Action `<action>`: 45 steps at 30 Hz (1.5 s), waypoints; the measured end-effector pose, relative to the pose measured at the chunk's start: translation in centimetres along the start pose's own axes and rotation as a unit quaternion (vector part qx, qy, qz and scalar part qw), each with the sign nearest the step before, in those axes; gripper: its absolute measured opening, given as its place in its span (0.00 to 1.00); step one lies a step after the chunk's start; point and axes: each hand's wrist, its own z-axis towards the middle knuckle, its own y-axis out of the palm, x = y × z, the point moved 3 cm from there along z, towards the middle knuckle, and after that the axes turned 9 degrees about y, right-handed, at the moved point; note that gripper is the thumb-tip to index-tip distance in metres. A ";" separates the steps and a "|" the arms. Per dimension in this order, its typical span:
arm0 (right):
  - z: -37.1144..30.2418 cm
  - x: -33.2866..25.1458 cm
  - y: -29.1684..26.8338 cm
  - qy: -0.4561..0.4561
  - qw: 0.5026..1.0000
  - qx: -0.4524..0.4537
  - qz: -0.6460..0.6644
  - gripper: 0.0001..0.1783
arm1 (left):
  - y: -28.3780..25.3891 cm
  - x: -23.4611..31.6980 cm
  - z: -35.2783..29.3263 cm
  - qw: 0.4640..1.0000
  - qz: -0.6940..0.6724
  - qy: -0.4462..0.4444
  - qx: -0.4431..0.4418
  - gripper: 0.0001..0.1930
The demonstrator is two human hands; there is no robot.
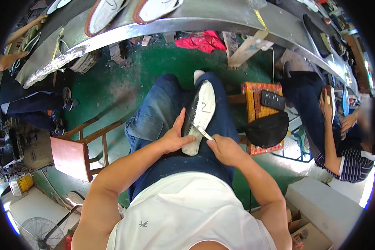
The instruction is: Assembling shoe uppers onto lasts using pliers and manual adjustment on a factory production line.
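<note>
Across my lap lies a shoe (205,104), its white underside facing up with a dark curved mark on it and a dark, pleated edge along its left side. My left hand (173,139) grips it near the closer end, thumb on the white surface and forefinger stretched along the dark side. In my right hand (228,150) is a knife (203,132) with a pale handle. Its thin blade points up and left, over the shoe's left edge. Exactly where the blade touches is too small to tell.
Ahead runs a metal workbench (221,23) carrying white-bottomed shoes (104,16). On my right, a seat (254,100) holds a phone (273,100) and a black fabric item (267,130). A wooden chair (68,156) stands left. People sit on both sides; the right one holds a shoe (329,104).
</note>
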 end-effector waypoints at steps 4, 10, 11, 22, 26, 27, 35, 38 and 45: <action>-1.2 2.5 0.1 0.088 0.973 0.001 0.212 0.20 | -2.3 1.4 1.3 0.991 -0.135 -0.012 -0.010 0.56; -4.6 5.1 1.0 0.170 0.982 0.022 0.075 0.24 | -3.2 9.2 -2.9 0.830 -0.556 -0.025 -0.046 0.43; -4.9 3.6 0.6 0.169 0.983 0.023 0.074 0.24 | -3.4 9.4 -2.9 0.851 -0.518 -0.033 -0.075 0.40; -2.0 -6.6 -3.9 -0.214 0.945 0.243 0.049 0.34 | -0.2 5.2 0.6 0.700 -0.708 -0.090 0.000 0.32; -1.9 -8.8 -4.2 -0.288 0.919 0.267 0.025 0.34 | 0.0 5.7 0.8 0.650 -0.757 -0.067 0.002 0.31; -1.6 -8.9 -4.0 -0.290 0.919 0.266 0.024 0.34 | 0.0 5.8 0.8 0.650 -0.757 -0.065 0.002 0.31; -2.4 -10.3 -3.8 -0.461 0.804 0.373 -0.041 0.24 | -0.3 8.3 0.6 0.708 -0.704 -0.055 0.019 0.31; -2.8 -10.6 -3.8 -0.485 0.787 0.379 -0.045 0.22 | -0.4 8.5 0.4 0.713 -0.699 -0.054 0.006 0.32; -1.9 -9.3 -4.3 -0.321 0.868 0.357 0.127 0.20 | 0.0 9.0 0.3 0.634 -0.771 -0.055 0.018 0.33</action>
